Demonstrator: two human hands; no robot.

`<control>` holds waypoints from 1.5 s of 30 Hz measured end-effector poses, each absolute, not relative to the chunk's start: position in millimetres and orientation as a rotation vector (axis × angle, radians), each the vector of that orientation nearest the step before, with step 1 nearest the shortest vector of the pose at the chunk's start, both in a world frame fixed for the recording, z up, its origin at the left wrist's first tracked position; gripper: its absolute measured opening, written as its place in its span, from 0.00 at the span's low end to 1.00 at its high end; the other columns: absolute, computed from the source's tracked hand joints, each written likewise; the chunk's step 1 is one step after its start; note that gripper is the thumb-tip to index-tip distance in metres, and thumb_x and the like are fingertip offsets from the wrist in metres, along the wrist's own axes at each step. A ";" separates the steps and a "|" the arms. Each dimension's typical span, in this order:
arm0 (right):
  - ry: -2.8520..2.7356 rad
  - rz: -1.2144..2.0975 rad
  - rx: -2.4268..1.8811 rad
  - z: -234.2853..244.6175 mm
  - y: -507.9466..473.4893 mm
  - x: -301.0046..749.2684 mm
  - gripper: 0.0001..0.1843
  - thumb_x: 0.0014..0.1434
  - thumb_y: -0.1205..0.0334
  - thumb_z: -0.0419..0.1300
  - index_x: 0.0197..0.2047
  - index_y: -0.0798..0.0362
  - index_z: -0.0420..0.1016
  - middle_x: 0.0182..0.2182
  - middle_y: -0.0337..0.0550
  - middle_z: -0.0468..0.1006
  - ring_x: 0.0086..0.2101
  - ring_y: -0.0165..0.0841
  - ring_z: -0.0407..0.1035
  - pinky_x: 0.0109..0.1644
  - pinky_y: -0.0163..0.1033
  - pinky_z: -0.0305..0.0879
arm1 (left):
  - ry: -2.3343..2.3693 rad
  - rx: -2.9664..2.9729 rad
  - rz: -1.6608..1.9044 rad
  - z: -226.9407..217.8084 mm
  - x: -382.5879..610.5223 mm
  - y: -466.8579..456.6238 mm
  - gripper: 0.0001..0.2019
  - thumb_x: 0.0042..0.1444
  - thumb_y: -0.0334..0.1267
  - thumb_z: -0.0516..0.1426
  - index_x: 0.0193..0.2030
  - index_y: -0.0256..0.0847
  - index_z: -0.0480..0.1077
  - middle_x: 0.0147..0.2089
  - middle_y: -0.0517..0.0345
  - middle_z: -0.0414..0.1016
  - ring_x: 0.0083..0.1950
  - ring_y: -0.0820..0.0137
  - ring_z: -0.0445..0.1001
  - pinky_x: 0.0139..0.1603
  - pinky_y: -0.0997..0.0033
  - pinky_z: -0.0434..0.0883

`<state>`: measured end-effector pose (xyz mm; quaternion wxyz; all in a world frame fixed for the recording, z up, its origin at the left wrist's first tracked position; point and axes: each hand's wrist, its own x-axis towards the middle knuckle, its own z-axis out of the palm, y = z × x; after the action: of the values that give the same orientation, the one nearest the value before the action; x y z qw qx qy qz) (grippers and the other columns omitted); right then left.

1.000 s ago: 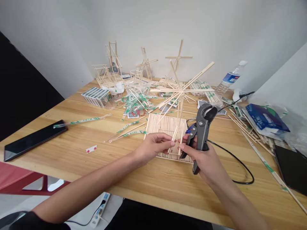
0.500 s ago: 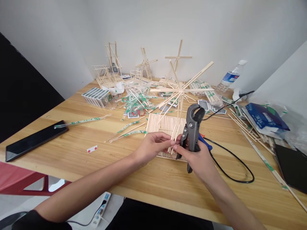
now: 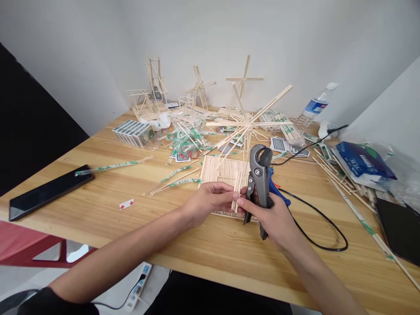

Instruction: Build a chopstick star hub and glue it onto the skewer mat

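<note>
My left hand (image 3: 210, 200) pinches a few short wooden sticks (image 3: 236, 189) upright, just in front of a flat mat of sticks (image 3: 220, 169) on the wooden table (image 3: 138, 218). A star-shaped model of long sticks (image 3: 246, 124) stands on that mat. My right hand (image 3: 274, 216) grips the handles of a grey cutter (image 3: 258, 179), jaws pointing up, and its thumb and forefinger touch the same short sticks. Both hands meet at the mat's near edge.
A black phone (image 3: 46, 191) lies at the left. Wrapped chopsticks and green wrappers (image 3: 187, 142) litter the middle. Stick models (image 3: 154, 94) stand by the wall. At the right are a water bottle (image 3: 315, 107), blue packets (image 3: 361, 164), a black cable (image 3: 315, 218) and a dark tablet (image 3: 400, 229).
My right hand has carried the cutter left and down, closer to my left hand, and its fingers now touch the short sticks. The left hand has hardly moved.
</note>
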<state>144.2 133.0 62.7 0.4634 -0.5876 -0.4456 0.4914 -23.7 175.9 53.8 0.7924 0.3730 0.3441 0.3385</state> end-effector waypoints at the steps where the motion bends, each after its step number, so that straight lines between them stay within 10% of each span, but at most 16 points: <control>1: -1.106 1.203 -1.456 63.6 132.9 144.7 0.24 0.42 0.47 0.75 0.37 0.52 0.78 0.30 0.43 0.81 0.29 0.37 0.75 0.37 0.44 0.75 | 0.747 0.810 0.723 54.7 -24.0 175.6 0.22 0.35 0.47 0.76 0.31 0.36 0.75 0.31 0.58 0.81 0.31 0.70 0.80 0.42 0.66 0.76; 45: -1.271 1.136 -1.464 67.5 126.8 155.8 0.24 0.47 0.46 0.73 0.42 0.51 0.78 0.34 0.44 0.82 0.36 0.39 0.76 0.43 0.44 0.74 | 0.749 0.844 0.641 64.0 -26.2 171.8 0.20 0.36 0.44 0.76 0.32 0.34 0.79 0.33 0.57 0.81 0.35 0.71 0.78 0.41 0.66 0.78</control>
<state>155.8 126.8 67.5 0.4324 -0.5875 -0.5099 0.4559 -26.2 171.8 64.0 0.7968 0.3928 0.3489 0.2984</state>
